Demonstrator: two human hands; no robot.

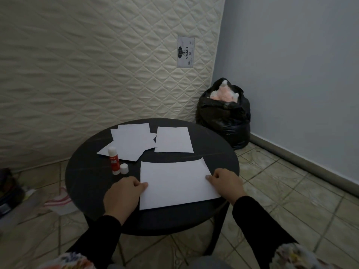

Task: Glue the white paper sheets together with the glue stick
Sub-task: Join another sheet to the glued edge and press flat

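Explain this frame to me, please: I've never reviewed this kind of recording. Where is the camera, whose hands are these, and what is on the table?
There is no machine here. A person wears one camera on the head, looking down at their own hands. The left hand and right hand each pinch a side edge of a white sheet lying flat on a round dark table. Behind it lie a loose pile of sheets and a single sheet. A glue stick stands upright and uncapped at the left, its cap beside it. Nobody holds the glue.

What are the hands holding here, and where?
Left hand and right hand pinch the near white paper sheet at its left and right edges.
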